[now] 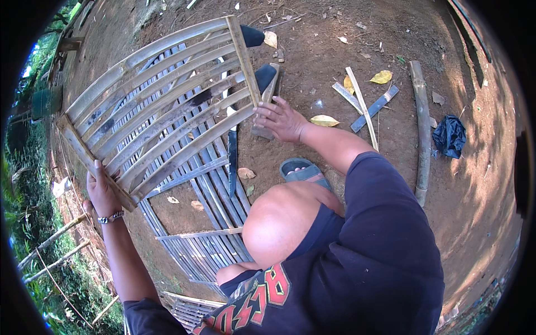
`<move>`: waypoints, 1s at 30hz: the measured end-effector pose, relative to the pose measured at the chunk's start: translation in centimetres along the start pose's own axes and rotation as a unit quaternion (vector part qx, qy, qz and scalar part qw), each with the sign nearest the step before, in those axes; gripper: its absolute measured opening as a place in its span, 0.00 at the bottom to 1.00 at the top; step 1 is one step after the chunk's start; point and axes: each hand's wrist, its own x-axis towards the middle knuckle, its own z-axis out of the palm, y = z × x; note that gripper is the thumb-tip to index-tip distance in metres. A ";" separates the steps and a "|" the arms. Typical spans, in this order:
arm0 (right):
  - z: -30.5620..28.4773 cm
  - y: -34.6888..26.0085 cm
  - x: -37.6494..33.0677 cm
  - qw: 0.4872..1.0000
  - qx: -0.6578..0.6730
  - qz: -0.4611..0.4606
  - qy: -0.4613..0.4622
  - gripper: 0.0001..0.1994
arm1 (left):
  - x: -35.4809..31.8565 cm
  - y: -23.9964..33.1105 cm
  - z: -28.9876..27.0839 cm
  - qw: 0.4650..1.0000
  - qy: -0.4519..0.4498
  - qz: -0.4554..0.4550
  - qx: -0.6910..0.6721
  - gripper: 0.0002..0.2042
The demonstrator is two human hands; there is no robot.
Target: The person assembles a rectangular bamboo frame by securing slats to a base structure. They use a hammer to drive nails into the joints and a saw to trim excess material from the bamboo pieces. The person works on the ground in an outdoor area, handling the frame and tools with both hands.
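In front of me a weathered bamboo slat panel (162, 106) is held up at a tilt, its long slats joined by a crosspiece at each end. My left hand (104, 192) grips the crosspiece at the near left corner, thumb on top. At the near right corner my right hand (282, 120) holds the end of the other crosspiece, its thumb partly hidden. Beneath it, more bamboo slatwork (215, 192) lies on the ground, partly covered by the raised panel. A long dark blade (233, 162), like a machete's, rests on those slats.
Loose bamboo strips (365, 109) lie crossed on the dirt at right, beside a long pole (420, 134) and a crumpled black plastic bag (449, 137). Two dark blue rounded things (252, 36) show behind the panel's right end. My sandalled foot (306, 172) stands near the slats.
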 end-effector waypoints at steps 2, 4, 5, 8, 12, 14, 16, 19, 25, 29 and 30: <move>0.5 1.0 1.7 0.998 -0.031 0.045 -0.035 0.30 | 0.1 -0.7 -0.1 0.999 0.025 -0.026 -0.015 0.15; -0.7 0.8 3.8 0.980 -0.065 0.093 -0.161 0.35 | 0.0 -1.7 -1.1 0.998 0.040 -0.053 -0.016 0.17; -0.6 0.6 4.7 0.976 -0.058 0.104 -0.184 0.35 | 0.0 -2.5 -2.1 0.997 0.045 -0.064 -0.012 0.18; 0.5 1.6 5.5 0.964 -0.069 0.148 -0.211 0.33 | -1.0 -3.9 -2.3 0.994 0.064 -0.085 -0.016 0.18; 0.9 3.2 5.7 0.957 -0.118 0.118 -0.239 0.21 | -3.0 -4.5 -2.8 0.993 0.082 -0.084 -0.009 0.16; -1.7 2.8 7.1 0.943 -0.122 0.097 -0.295 0.18 | -3.6 -5.7 -4.4 0.995 0.081 -0.064 -0.010 0.14; -3.7 3.2 6.6 0.942 -0.140 0.080 -0.295 0.13 | -4.2 -6.2 -4.7 0.997 0.066 -0.018 0.030 0.13; -7.6 2.6 3.3 0.884 -0.041 0.200 -0.422 0.15 | -4.9 -6.3 -3.9 0.998 0.047 0.028 0.010 0.11; -11.7 1.2 -11.7 0.821 0.197 0.463 -0.271 0.25 | -7.3 -4.0 0.5 0.992 0.033 0.122 -0.005 0.08; -15.4 -2.9 -13.3 0.721 0.398 0.562 -0.074 0.22 | -9.1 -2.1 2.4 0.986 -0.046 0.143 0.066 0.10; -15.6 -3.4 -13.2 0.720 0.411 0.558 -0.026 0.22 | -9.5 -1.1 3.0 0.981 -0.057 0.163 0.088 0.11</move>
